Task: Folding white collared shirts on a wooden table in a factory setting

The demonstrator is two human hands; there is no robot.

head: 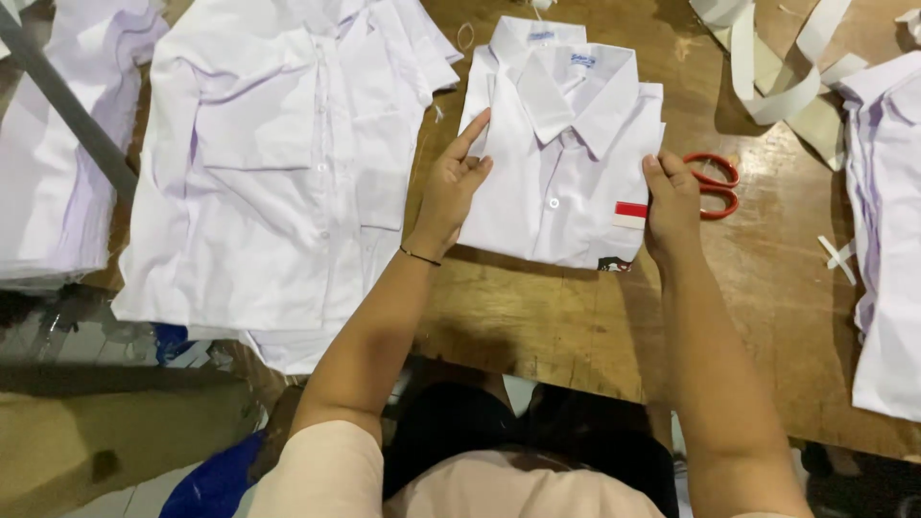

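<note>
Squaring up folded white shirt (561, 163): left hand (453, 187), right hand (672, 197) fingers grasping its edges; scissors (715, 184) just right. Next probably needs even side pressure.

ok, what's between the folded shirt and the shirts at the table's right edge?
Head view: red-handled scissors lie there on the wooden table, right beside the right hand gripping the folded shirt; otherwise bare wood up to the shirts at the right edge.

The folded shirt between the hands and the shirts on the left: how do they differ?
The folded shirt is a compact rectangle, collar up; the unfolded shirts lie spread flat in a stack. The left hand and right hand grip the folded shirt; nothing touches the unfolded shirts. Both are white and buttoned.
</note>
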